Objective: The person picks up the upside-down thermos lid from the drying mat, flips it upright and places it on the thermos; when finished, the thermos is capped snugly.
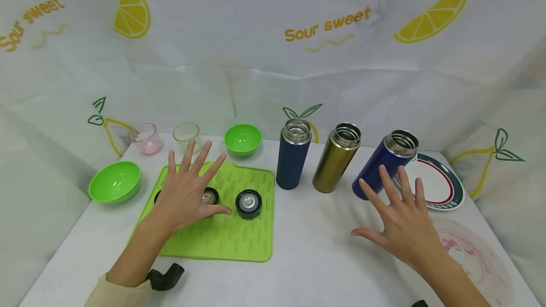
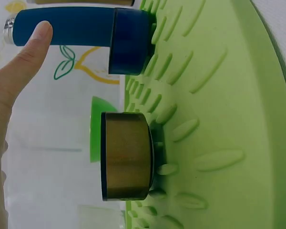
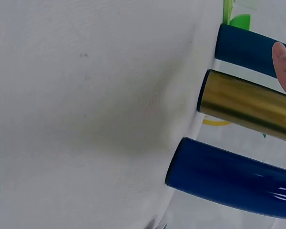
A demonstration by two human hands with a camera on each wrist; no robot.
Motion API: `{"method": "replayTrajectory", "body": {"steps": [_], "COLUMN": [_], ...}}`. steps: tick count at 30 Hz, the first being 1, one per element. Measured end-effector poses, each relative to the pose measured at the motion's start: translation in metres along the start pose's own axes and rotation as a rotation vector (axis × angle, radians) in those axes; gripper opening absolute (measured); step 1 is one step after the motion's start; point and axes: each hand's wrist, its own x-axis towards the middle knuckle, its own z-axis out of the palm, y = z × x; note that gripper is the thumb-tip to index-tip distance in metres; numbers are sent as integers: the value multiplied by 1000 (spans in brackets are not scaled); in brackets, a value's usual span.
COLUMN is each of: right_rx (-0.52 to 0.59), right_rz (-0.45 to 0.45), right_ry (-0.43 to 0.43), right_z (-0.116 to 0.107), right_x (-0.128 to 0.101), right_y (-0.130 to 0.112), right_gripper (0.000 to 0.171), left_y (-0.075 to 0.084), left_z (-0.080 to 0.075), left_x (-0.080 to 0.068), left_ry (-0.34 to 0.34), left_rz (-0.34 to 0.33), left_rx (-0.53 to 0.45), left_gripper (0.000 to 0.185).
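My left hand [image 1: 189, 193] hovers open, fingers spread, over the green ridged mat [image 1: 247, 245]. Under it sits a gold-sided lid [image 1: 210, 196] [image 2: 126, 162]; whether the hand touches it I cannot tell. A dark blue lid [image 1: 249, 203] [image 2: 128, 43] lies just right of it, and a third lid [image 1: 157, 196] is mostly hidden by the hand. Three open bottles stand in a row: navy [image 1: 292, 158] [image 3: 248, 47], gold [image 1: 337, 160] [image 3: 248, 102] and blue [image 1: 381, 167] [image 3: 229, 174]. My right hand [image 1: 401, 217] is open, fingers spread, in front of the blue bottle and holding nothing.
Two green bowls [image 1: 115, 181] [image 1: 243, 139] stand left of and behind the mat, with a pink cup [image 1: 146, 139] and a clear cup [image 1: 186, 134] at the back. A rimmed plate [image 1: 443, 188] lies right of the blue bottle. A pink printed pattern [image 1: 473, 255] marks the front right.
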Motion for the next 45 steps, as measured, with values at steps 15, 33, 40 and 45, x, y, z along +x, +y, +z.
{"method": "replayTrajectory", "body": {"steps": [15,33,40,45], "right_rx": [245,609,745,797], "right_rz": [-88,-46,-30,-10], "right_ry": [269,141,133,108], "right_z": [-21,9,26,34], "right_x": [11,17,20,21], "right_y": [-9,-26,-32,-35], "right_gripper": [92,92,85,80], "left_y": [-30,-56,-60,-61], "left_z": [-29,9,22,23], "left_x": [-28,-75,-81,-83], "left_ry": [75,-20,-101,-136], "left_rz": [-185,-497,-567,-607], "left_rx": [-495,-741,-741,-723], "left_gripper": [125,93,88,87]}}
